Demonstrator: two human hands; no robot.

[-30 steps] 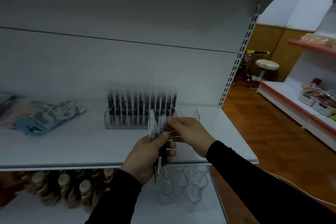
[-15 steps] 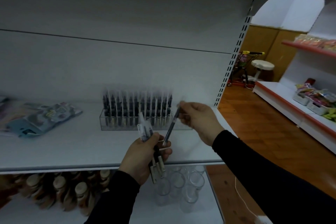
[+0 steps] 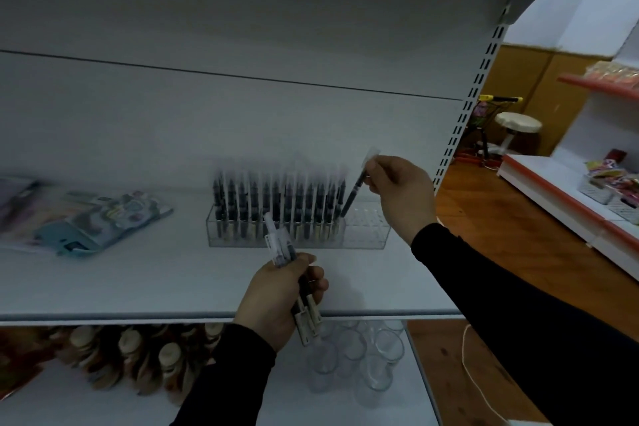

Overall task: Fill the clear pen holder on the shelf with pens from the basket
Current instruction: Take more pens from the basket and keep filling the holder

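A clear pen holder stands on the white shelf, most of its slots filled with several dark upright pens; its right end holds none. My right hand pinches one dark pen by its clear cap, tilted, its lower tip at the holder's top just right of the last standing pens. My left hand is below the holder, in front of the shelf edge, shut on a small bundle of pens. No basket is in view.
Packaged stationery lies on the shelf at the left. On the shelf below stand several clear glasses and brown bottles. Right of the unit are a wood floor, a stool and another stocked shelf.
My right hand has drawn one pen out of the bundle in my left hand and carried it up and right to the holder's right end. The left hand stayed about in place.
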